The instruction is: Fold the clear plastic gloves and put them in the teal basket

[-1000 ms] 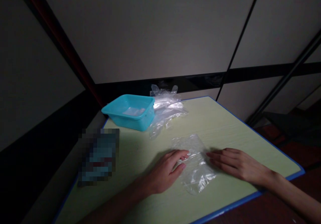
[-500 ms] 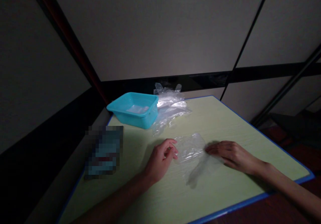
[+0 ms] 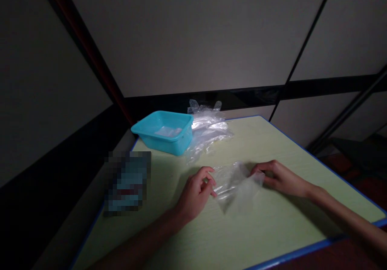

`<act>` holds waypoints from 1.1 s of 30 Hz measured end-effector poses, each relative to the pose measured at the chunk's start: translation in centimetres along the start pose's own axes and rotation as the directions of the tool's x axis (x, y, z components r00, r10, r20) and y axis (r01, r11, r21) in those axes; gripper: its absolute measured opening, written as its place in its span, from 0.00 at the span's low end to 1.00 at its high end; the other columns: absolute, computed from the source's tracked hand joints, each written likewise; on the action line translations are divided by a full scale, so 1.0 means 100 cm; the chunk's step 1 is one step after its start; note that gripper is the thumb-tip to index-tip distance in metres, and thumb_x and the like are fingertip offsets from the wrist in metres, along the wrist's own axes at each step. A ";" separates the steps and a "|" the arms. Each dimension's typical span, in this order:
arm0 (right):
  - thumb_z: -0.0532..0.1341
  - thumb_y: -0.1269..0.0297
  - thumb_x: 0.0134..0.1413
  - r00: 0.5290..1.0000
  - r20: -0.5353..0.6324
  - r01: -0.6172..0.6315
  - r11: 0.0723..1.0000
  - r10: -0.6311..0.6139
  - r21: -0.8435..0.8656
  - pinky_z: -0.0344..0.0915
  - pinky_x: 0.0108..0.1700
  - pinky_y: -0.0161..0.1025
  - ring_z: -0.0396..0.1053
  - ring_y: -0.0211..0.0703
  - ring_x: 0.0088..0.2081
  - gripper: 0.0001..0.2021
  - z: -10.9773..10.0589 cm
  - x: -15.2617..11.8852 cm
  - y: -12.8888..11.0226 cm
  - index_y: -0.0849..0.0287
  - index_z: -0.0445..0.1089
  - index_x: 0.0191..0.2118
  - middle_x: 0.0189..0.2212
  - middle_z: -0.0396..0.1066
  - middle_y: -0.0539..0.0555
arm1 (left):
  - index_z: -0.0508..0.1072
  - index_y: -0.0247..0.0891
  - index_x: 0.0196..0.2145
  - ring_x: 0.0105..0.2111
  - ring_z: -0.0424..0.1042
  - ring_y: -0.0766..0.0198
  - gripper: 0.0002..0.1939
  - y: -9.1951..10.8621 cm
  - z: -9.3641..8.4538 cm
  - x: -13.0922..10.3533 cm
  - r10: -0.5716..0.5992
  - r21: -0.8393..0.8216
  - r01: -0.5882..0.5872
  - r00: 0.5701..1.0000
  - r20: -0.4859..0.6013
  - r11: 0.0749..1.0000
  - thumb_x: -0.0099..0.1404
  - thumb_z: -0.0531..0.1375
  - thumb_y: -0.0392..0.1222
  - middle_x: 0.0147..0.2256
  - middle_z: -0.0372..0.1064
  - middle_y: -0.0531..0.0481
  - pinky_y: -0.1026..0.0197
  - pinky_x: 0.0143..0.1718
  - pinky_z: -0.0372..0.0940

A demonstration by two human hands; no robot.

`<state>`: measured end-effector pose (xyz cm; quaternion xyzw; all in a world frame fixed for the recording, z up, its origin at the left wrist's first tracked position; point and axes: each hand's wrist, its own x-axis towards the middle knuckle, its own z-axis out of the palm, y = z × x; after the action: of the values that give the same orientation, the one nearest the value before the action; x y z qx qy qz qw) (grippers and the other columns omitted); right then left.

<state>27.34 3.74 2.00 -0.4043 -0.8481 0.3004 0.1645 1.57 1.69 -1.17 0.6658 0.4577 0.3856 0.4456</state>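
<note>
A clear plastic glove (image 3: 234, 181) hangs just above the pale green table (image 3: 272, 229), stretched between my two hands. My left hand (image 3: 196, 191) pinches its left edge with thumb and fingertips. My right hand (image 3: 279, 177) pinches its right edge. The lower part of the glove droops toward the tabletop. The light is dim and the plastic is hard to make out in detail.
A turquoise plastic tub (image 3: 165, 132) stands at the table's far left corner, with something pale inside. A heap of clear plastic gloves (image 3: 208, 128) lies right of it. A blurred dark object (image 3: 127, 183) sits at the left edge. Walls close in behind.
The glove lay flat under both palms a second ago. Both hands have since pinched its edges and lifted it off the table, moving slightly away from me.
</note>
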 end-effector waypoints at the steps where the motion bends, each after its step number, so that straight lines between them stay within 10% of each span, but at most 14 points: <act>1: 0.50 0.64 0.55 0.999 0.008 -0.041 0.998 0.040 0.058 0.63 0.31 0.37 0.68 0.41 0.30 0.10 0.000 0.004 -0.001 0.62 0.67 0.31 0.28 0.71 0.53 | 0.59 0.38 0.38 0.20 0.71 0.68 0.09 -0.001 0.000 0.001 -0.018 -0.016 0.018 1.000 -0.005 1.000 0.58 0.49 0.34 0.26 0.61 0.58 0.69 0.20 0.58; 12: 0.54 0.65 0.45 0.945 -0.100 -0.276 0.923 0.312 0.268 0.57 0.22 0.34 0.64 0.38 0.20 0.12 0.014 0.029 0.019 0.58 0.54 0.37 0.17 0.67 0.48 | 0.54 0.40 0.40 0.18 0.70 0.71 0.14 -0.005 -0.003 0.010 -0.075 0.000 0.075 0.997 0.014 0.997 0.56 0.48 0.29 0.24 0.56 0.62 0.70 0.18 0.52; 33: 0.51 0.70 0.47 0.878 -0.443 -0.297 0.933 0.183 -0.203 0.61 0.27 0.37 0.66 0.42 0.24 0.13 0.038 0.020 0.004 0.62 0.60 0.42 0.23 0.68 0.53 | 0.53 0.41 0.42 0.16 0.64 0.73 0.27 -0.002 -0.001 0.015 -0.118 0.013 0.118 0.993 0.011 0.993 0.45 0.58 0.26 0.22 0.56 0.65 0.71 0.19 0.57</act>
<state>24.39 4.12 -1.08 -0.5800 -0.7685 0.1095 0.2472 1.80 3.15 -1.17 0.6426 0.4958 0.3520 0.4662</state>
